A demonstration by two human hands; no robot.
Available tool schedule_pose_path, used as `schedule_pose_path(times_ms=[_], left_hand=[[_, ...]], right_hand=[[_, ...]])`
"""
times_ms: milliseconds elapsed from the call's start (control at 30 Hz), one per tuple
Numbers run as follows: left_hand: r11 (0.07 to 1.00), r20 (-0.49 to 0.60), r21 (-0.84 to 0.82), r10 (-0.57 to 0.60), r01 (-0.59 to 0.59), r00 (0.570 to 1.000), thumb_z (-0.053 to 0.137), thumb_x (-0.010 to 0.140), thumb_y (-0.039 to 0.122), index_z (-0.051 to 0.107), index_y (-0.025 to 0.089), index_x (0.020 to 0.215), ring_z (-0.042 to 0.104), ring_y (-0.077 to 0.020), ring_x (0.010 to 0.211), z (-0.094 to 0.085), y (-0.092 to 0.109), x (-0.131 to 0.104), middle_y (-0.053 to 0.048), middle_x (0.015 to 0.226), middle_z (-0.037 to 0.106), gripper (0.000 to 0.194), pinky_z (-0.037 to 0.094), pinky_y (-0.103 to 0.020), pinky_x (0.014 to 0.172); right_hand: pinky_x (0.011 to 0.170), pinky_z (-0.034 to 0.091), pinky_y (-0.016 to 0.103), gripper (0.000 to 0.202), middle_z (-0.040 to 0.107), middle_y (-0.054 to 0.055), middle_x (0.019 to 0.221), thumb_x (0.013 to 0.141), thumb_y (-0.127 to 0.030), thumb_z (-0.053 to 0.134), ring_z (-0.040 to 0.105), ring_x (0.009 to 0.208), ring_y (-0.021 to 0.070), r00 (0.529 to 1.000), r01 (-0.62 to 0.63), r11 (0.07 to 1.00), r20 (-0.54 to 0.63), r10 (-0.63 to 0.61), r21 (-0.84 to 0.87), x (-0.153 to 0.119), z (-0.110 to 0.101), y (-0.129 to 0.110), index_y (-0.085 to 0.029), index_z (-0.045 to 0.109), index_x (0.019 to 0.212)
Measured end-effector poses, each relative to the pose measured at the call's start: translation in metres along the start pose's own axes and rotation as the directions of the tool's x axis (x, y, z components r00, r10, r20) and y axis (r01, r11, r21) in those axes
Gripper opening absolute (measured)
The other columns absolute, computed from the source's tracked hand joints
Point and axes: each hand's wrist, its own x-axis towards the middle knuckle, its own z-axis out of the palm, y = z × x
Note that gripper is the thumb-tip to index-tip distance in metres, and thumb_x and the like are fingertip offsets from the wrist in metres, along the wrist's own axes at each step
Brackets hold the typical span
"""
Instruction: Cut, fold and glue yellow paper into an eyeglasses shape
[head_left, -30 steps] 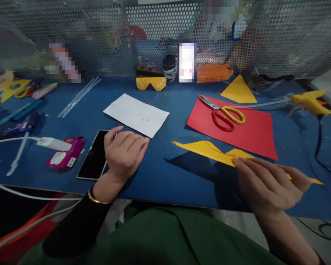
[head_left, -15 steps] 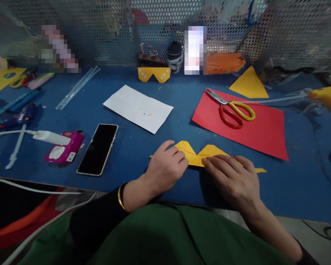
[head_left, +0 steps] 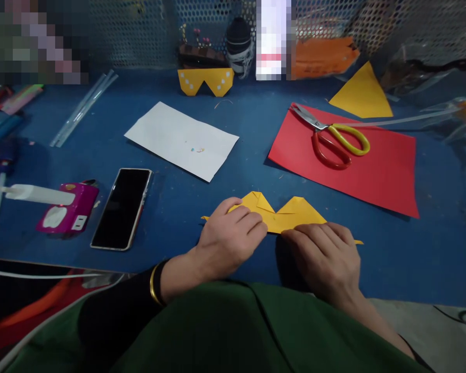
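A folded yellow paper piece (head_left: 285, 220) with two peaks and a V-shaped dip lies near the table's front edge. My left hand (head_left: 233, 233) is closed on its left part, with the fingers curled over the paper. On the right part, my right hand (head_left: 324, 254) grips the lower edge with bent fingers, its thumb hidden. Thin yellow tips stick out past both hands. Beyond them lie a white sheet (head_left: 178, 140) and a red sheet (head_left: 388, 171), with red-and-yellow-handled scissors (head_left: 320, 127) on the red one.
A phone (head_left: 122, 210) and a magenta power adapter (head_left: 72, 207) are at the left. At the back stand a yellow mask shape (head_left: 205, 82), a black-and-white bundle (head_left: 238, 46) and a lit screen (head_left: 271, 41). A yellow triangle (head_left: 365, 93) lies behind the red sheet.
The view has shifted down and closer. My right fingers have slid slightly down to the paper's lower edge, while my left hand keeps its grip.
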Motion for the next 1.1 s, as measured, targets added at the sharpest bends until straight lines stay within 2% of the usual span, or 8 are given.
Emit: schedule_pose_path(times_ms=[267,433,533,633,800,933,1033,1100], left_hand=[[0.997,0.057,-0.081,0.002,0.003,0.998,0.055,0.094,0.012,0.07,0.017,0.084,0.057,-0.0158,0.071,0.005,-0.005,-0.001,-0.001,0.078,0.068,0.018,0.045,-0.036,0.083],[0.996,0.04,-0.089,0.024,-0.021,0.999,0.058,0.092,0.012,0.072,0.015,0.085,0.06,-0.0188,0.074,0.005,-0.007,-0.001,-0.003,0.077,0.068,0.016,0.043,-0.033,0.068],[0.996,0.034,-0.089,0.027,-0.024,0.999,0.058,0.092,0.012,0.072,0.015,0.084,0.06,-0.0187,0.074,0.005,-0.007,-0.001,-0.003,0.076,0.067,0.017,0.042,-0.033,0.066],[0.996,0.038,-0.077,0.039,-0.036,0.999,0.058,0.092,0.011,0.072,0.015,0.083,0.059,-0.0183,0.072,0.005,-0.007,0.0,-0.003,0.076,0.067,0.016,0.042,-0.033,0.064],[0.998,0.024,-0.036,0.062,-0.061,0.998,0.058,0.091,0.011,0.069,0.015,0.079,0.058,-0.0183,0.069,0.005,-0.005,0.001,-0.003,0.074,0.065,0.017,0.041,-0.033,0.063],[0.996,0.022,0.019,0.082,-0.083,0.996,0.056,0.093,0.011,0.069,0.014,0.08,0.057,-0.0183,0.069,0.005,-0.002,0.003,-0.003,0.073,0.064,0.019,0.042,-0.033,0.063],[0.995,0.034,0.023,0.092,-0.093,0.995,0.054,0.095,0.011,0.069,0.014,0.081,0.057,-0.0184,0.069,0.005,-0.001,0.003,-0.003,0.073,0.064,0.02,0.043,-0.034,0.065],[0.997,0.031,0.012,0.078,-0.078,0.996,0.054,0.095,0.011,0.068,0.014,0.079,0.056,-0.0183,0.069,0.006,-0.001,0.002,-0.003,0.072,0.063,0.021,0.043,-0.033,0.064]], right_hand=[[0.074,0.041,0.033,0.007,0.071,0.003,0.083,0.095,-0.017,0.06,0.059,0.072,0.0158,0.995,-0.062,0.998,0.078,0.06,0.027,0.003,-0.003,0.003,-0.019,0.066,0.094],[0.079,0.043,0.036,0.02,0.075,0.008,0.089,0.095,-0.007,0.05,0.063,0.078,0.0196,0.962,0.174,0.985,0.214,-0.168,-0.013,0.013,-0.019,0.01,-0.012,0.069,0.1],[0.076,0.044,0.038,0.021,0.075,0.011,0.086,0.094,-0.005,0.049,0.064,0.076,0.0206,0.937,0.281,0.959,0.226,-0.266,-0.033,0.016,-0.021,0.013,-0.008,0.07,0.099],[0.076,0.044,0.039,0.02,0.075,0.012,0.085,0.092,-0.006,0.051,0.063,0.076,0.0225,0.934,0.313,0.947,0.204,-0.294,-0.068,0.014,-0.017,0.012,-0.005,0.069,0.102],[0.077,0.043,0.038,0.015,0.073,0.009,0.083,0.093,-0.008,0.055,0.06,0.074,0.0212,0.966,0.217,0.973,0.158,-0.203,-0.078,0.007,-0.01,0.007,-0.008,0.067,0.102],[0.079,0.042,0.036,0.009,0.072,0.005,0.081,0.089,-0.009,0.065,0.059,0.074,0.0176,0.993,0.055,0.998,0.107,-0.054,-0.007,0.006,-0.005,0.003,-0.014,0.065,0.096],[0.078,0.041,0.035,0.007,0.07,0.003,0.082,0.089,-0.013,0.068,0.058,0.075,0.0165,0.993,-0.064,0.995,0.103,0.056,0.079,0.006,-0.003,0.002,-0.017,0.064,0.093],[0.077,0.04,0.035,0.008,0.07,0.003,0.082,0.089,-0.011,0.067,0.058,0.075,0.0167,0.991,-0.095,0.99,0.108,0.084,0.104,0.006,-0.002,0.002,-0.017,0.064,0.093]])
